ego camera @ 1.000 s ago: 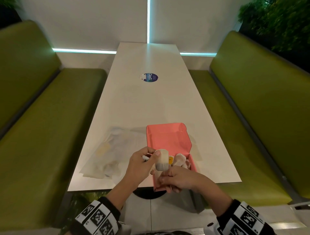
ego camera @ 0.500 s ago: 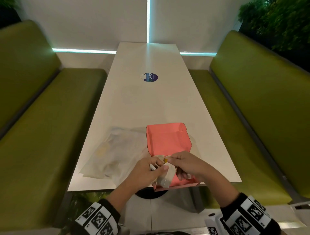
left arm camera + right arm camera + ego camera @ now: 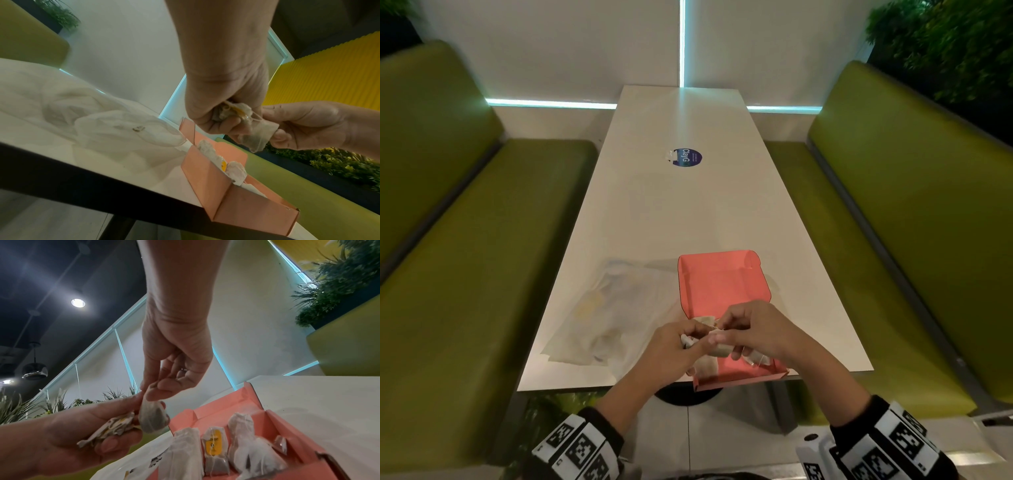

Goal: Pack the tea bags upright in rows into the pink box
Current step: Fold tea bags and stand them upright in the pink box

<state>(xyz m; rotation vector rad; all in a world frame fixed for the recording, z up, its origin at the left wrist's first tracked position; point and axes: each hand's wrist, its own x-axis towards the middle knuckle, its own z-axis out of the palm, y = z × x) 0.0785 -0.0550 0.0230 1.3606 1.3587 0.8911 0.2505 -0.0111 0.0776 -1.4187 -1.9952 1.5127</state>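
Observation:
The pink box point(image 3: 722, 287) lies open at the table's near edge, its lid flat behind it. Several tea bags point(image 3: 216, 447) stand in a row inside it, one with a yellow tag. My left hand point(image 3: 693, 342) hovers just above the box's near left corner and grips a crumpled bunch of tea bags point(image 3: 111, 430). My right hand point(image 3: 722, 337) meets it from the right and pinches the top of a single tea bag point(image 3: 152, 417), which hangs between both hands point(image 3: 261, 136).
A crumpled clear plastic bag point(image 3: 613, 315) lies on the white table point(image 3: 681, 212) left of the box. A round blue sticker point(image 3: 687, 158) sits farther back. Green benches point(image 3: 465, 274) flank the table. The box's front overhangs the table edge.
My right hand rose from the box's front to meet my left hand and took hold of a tea bag there. My left hand lowered slightly toward the box.

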